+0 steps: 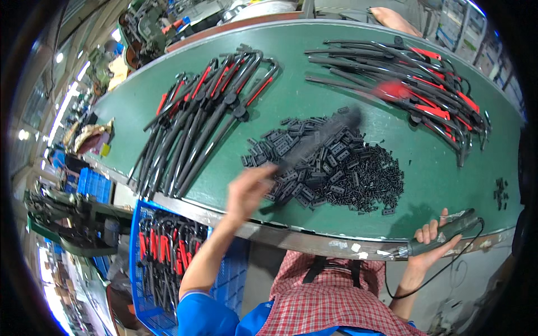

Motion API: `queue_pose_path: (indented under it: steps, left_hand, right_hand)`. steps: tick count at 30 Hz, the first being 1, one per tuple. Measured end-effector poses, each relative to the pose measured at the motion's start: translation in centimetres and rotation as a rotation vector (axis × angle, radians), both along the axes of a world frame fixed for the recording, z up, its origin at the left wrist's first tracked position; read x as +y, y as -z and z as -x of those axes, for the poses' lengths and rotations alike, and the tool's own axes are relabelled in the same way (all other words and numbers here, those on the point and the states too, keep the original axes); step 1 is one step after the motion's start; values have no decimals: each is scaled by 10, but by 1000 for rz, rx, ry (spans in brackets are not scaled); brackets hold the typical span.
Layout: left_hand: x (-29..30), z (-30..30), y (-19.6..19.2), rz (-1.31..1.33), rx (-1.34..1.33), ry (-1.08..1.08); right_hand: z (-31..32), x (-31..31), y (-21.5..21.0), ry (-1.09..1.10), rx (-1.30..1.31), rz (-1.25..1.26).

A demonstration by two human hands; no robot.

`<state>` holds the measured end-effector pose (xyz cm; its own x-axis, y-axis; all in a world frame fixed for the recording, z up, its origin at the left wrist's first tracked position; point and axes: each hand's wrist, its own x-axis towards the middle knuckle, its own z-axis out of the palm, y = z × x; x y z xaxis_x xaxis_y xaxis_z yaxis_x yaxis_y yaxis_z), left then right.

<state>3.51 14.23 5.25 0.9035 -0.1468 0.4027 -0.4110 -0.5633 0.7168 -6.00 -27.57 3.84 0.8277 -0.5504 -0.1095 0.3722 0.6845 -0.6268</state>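
Note:
My left hand (246,190), blurred by motion, grips one end of a long black tubular part (316,140) near the table's front edge. The part slants up to the right over a heap of small black rectangular plates (280,143) and black screws (370,182). A red blur (391,89) shows beyond its far end; whether it belongs to this part I cannot tell. At the front right, my right hand (434,238) is closed round a dark electric screwdriver (448,232), its bit pointing left along the table edge and its cable hanging down.
Bent black tubes with red strips lie in a left bundle (207,112) and a right bundle (437,95) on the green table (291,50). A blue crate (137,269) below the left edge holds similar pieces. Few small black parts (500,193) lie far right. Another person's arm (395,19) shows beyond the table.

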Motion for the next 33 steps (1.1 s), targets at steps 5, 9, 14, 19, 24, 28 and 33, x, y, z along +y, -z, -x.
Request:
queue_pose_path:
  steps: [5,9,14,19,24,28,33]
  left_hand:
    - [157,-75,-20,-315,23,-458]
    - [232,-97,-14,-496,265,-495]
    - [110,-195,-54,-964,54,-357]
    - [-141,-304,5,-704,-276,232]
    - [-202,-332,18,-764,-191,372]
    - [-204,-205,-49,-680,-202,463]
    - [-167,-61,-37,-355,245,501]
  right_hand:
    - [9,-40,6,62,113,-91]
    - [4,-47,17,97,45,-182]
    - [13,-67,40,-24,-166,-299]
    - [11,-69,39,-94,-115,-345]
    - [4,-64,28,-28,-39,-404]
    - [7,-67,24,26,41,-380]
    - [7,-66,28,-90,-85,-335]
